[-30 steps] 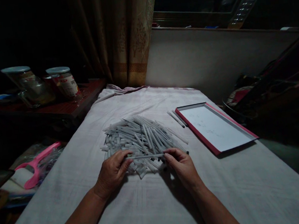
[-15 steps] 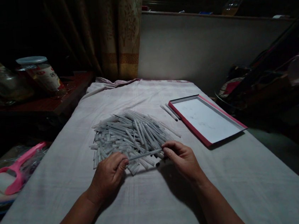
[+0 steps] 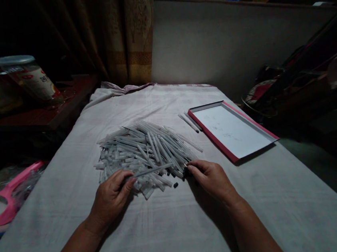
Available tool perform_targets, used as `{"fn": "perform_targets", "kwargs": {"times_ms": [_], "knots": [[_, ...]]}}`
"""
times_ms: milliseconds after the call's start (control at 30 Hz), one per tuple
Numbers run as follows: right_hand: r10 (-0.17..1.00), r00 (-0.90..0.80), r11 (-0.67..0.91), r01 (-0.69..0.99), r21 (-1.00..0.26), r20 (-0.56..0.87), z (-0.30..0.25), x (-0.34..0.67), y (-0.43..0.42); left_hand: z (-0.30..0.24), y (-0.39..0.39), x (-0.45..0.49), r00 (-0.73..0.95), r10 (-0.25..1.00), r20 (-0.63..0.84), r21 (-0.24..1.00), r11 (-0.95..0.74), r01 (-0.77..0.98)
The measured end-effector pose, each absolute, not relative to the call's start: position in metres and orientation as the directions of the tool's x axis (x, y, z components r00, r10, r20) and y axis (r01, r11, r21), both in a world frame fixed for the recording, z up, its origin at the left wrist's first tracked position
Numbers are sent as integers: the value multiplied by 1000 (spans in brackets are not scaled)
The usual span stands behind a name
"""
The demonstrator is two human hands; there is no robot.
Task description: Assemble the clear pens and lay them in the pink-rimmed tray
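Pinching a slender, straight grey tube [image 3: 154,170]

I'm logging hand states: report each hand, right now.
Left hand: closed, holding a tube.
Right hand: fingers curled at the pile's edge; whether it grips anything cannot be told.

The tubes [image 3: 147,154] look like smooth plastic (faintly glossy), the covering [image 3: 162,235] like matt cloth.

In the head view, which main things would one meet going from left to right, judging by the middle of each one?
Lidded jar → left hand → pile of thin tubes → right hand → red-edged tray.
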State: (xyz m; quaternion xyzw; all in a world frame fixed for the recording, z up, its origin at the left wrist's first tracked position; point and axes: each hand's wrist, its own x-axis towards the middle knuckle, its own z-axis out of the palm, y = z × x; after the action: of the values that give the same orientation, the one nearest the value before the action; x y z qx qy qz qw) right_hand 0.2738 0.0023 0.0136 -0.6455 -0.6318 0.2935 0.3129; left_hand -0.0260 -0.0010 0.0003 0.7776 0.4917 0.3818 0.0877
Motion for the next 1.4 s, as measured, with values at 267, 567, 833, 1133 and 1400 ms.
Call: {"fn": "perform_targets", "kwargs": {"times_ms": [267,567,833,1133,1400], "knots": [[1000,-14,13,419,-908,7,16,265,-3,4,-5,-27,287,813,507,513,-552,657],[998,-66,22,302,-953,2,20,247,-5,5,-8,-23,325,807,493,532,-575,621],[998,-61,47,277,-960,31,16,242,-4,3,-6,-26,362,778,514,468,-608,642],[902,428,-11,172,-985,65,16,278,11,9,1,-38,132,795,592,406,-435,804],[861,467,-23,430,-903,200,-5,280,19,3,-1,-36,102,820,563,395,-375,839]]}}
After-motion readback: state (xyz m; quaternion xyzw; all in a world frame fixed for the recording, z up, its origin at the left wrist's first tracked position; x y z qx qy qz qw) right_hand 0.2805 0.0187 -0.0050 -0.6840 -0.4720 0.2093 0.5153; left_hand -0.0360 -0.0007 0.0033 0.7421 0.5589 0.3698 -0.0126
